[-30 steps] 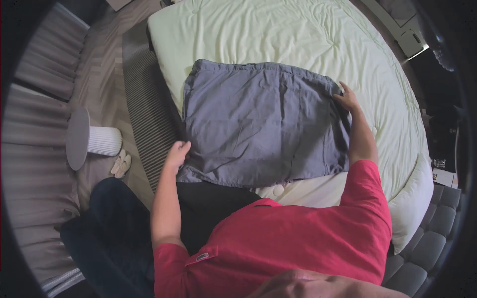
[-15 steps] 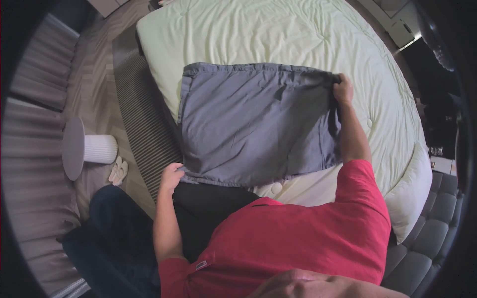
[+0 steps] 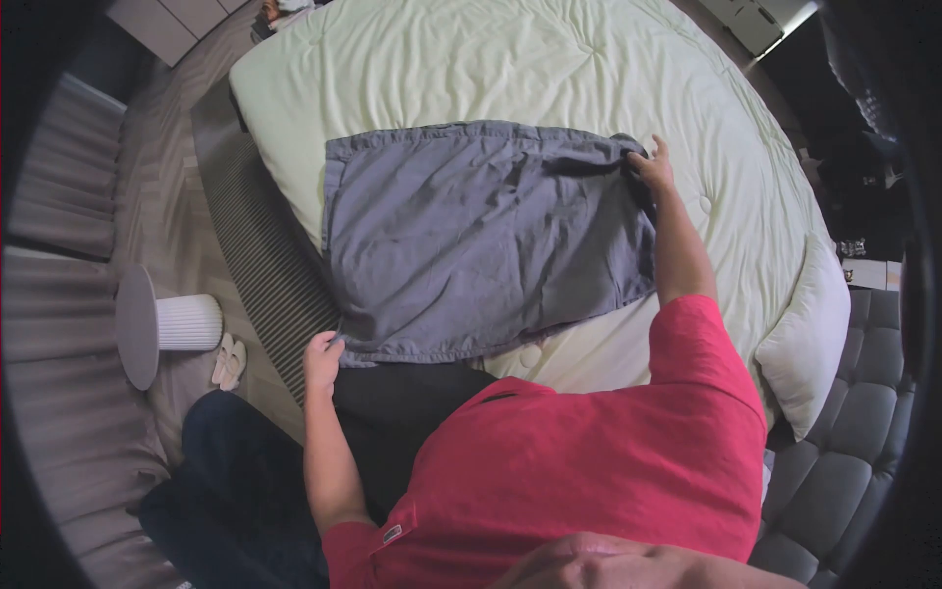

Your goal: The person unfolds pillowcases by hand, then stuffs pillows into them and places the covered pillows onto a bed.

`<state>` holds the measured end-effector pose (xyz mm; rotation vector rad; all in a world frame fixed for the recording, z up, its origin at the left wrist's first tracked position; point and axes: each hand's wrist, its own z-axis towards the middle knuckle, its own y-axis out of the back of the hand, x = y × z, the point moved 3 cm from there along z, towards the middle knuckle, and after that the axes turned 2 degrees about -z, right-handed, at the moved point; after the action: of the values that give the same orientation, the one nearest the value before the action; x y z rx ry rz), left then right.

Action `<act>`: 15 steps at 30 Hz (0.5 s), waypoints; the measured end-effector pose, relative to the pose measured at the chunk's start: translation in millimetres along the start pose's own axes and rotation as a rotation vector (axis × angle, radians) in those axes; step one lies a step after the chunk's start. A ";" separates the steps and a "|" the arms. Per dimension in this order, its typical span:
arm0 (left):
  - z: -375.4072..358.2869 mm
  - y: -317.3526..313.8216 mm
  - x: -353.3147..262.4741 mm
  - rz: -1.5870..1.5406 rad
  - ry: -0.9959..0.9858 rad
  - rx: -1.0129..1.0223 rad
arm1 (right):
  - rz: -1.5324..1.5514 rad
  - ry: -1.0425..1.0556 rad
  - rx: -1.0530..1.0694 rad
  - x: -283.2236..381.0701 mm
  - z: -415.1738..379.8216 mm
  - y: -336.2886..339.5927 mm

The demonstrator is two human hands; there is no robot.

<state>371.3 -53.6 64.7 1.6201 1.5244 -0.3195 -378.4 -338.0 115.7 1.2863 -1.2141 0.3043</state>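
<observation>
A grey pillowcase lies spread and wrinkled over the pale green quilt in front of me. My left hand is closed on its near left corner, at the bed's edge. At the far right corner is my right hand, its fingers apart and the thumb side touching the cloth. Beside that hand the corner is bunched into a dark fold. The far left corner of the pillowcase rests flat on the quilt.
To the right are a white pillow and a tufted dark grey headboard. On the left stand a round side table with a ribbed base, slippers and curtains. A striped rug runs along the bed.
My right hand has loosened from a fist to spread fingers, and the far right corner has bunched inward. The view has shifted slightly. My left hand stays at the near left corner.
</observation>
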 end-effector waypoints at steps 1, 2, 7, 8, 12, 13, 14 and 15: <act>2.3 1.1 7.0 0.020 -0.003 -0.017 | -0.108 -0.011 -0.051 -9.9 2.5 3.5; 4.2 0.8 14.7 0.041 -0.009 -0.033 | -0.216 -0.023 -0.105 -22.1 3.1 9.9; 1.9 -5.3 12.0 0.229 -0.024 -0.033 | -0.168 -0.151 0.020 -38.1 -47.9 36.3; 6.0 -5.1 18.0 0.263 -0.036 -0.030 | -0.170 -0.223 0.081 -46.1 -55.8 43.9; -5.5 -5.1 4.6 0.335 -0.095 -0.097 | -0.034 -0.429 0.319 -63.1 -105.2 78.3; -2.1 -3.2 10.2 0.321 -0.117 -0.118 | -0.033 -0.394 0.395 -75.4 -112.1 85.3; -0.3 -2.4 18.2 0.306 -0.140 -0.141 | -0.033 -0.355 0.470 -89.2 -120.1 93.1; 1.9 -2.0 20.8 0.297 -0.151 -0.149 | -0.034 -0.336 0.506 -97.3 -126.2 97.0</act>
<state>374.7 -41.0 48.4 1.6362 1.1473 -0.1562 -426.8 -157.8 114.9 1.8487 -1.4502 0.3969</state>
